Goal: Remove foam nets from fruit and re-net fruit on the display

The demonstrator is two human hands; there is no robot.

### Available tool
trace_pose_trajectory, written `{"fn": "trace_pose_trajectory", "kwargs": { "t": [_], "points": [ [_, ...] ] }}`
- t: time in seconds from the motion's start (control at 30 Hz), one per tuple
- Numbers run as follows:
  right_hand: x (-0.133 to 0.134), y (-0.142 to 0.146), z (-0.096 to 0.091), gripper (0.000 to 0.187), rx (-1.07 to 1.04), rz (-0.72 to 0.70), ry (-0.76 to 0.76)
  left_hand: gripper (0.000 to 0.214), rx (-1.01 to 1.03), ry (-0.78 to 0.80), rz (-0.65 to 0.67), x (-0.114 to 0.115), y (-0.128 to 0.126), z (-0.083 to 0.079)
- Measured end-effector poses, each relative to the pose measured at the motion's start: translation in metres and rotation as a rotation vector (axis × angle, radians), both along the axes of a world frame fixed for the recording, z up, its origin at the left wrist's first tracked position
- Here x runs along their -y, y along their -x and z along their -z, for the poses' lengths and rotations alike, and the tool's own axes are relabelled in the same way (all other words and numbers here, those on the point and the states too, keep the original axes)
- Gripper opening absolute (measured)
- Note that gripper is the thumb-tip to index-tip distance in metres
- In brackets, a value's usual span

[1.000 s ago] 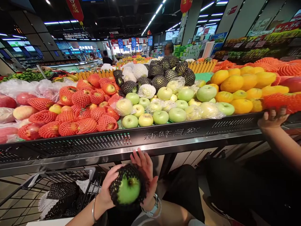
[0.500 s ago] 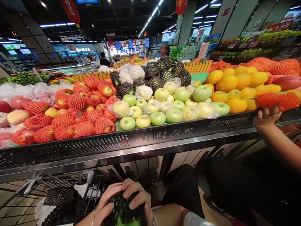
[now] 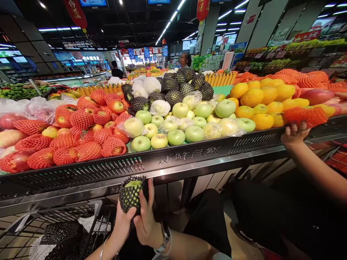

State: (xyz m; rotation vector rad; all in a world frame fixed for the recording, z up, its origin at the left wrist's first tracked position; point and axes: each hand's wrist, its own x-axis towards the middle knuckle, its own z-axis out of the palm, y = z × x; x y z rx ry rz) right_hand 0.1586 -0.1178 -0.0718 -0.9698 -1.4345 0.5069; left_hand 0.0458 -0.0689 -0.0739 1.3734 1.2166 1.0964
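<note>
Grasping one green fruit (image 3: pixel 134 183) in a black net sleeve (image 3: pixel 129 200), nearer than and lower than the front wall of the black display tray (image 3: pixel 187 155). Wrapped firmly from the lower left by the left hand (image 3: pixel 123 221), with thumb against the netting; held more loosely on the right by the right hand (image 3: pixel 148 221), with fingers stretched up along the sleeve. Seen against the metal ledge (image 3: pixel 168 170) under the tray, with open room below the tray from the right hand across to dark cloth (image 3: pixel 208 216). Below the tray at left, near the left forearm, one wire cart (image 3: pixel 98 209) with black netting (image 3: pixel 61 232) and white netting (image 3: pixel 87 223) inside. Counted along the tray's front wall: four bare fruits (image 3: pixel 176 137) in a run, and, farther back, one white-netted fruit (image 3: pixel 160 107). Touching orange netting (image 3: pixel 306 116) above the tray's front edge, toward its right: one hand of another person (image 3: pixel 296 133).
</note>
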Motion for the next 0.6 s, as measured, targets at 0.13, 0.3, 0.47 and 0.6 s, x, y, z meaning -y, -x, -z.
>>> {"fn": "trace_pose_trajectory", "kwargs": {
  "t": [0.13,0.3,0.47,0.6],
  "points": [
    [0.001,-0.008,-0.001,0.062,-0.07,-0.044,-0.005,0.069,0.014,-0.024,0.007,-0.006,-0.008,-0.001],
    [-0.005,-0.056,-0.03,0.074,-0.294,-0.156,0.2,0.082,-0.226,-0.423,0.127,-0.019,-0.002,-0.002],
    [-0.002,-0.089,-0.043,0.102,0.095,-0.29,0.414,0.081,-0.544,-0.71,0.461,-0.015,-0.008,0.001],
    [-0.002,-0.081,-0.014,0.092,0.012,-0.259,0.484,0.087,-0.577,-0.602,0.549,-0.01,-0.018,0.007]
  ]
}}
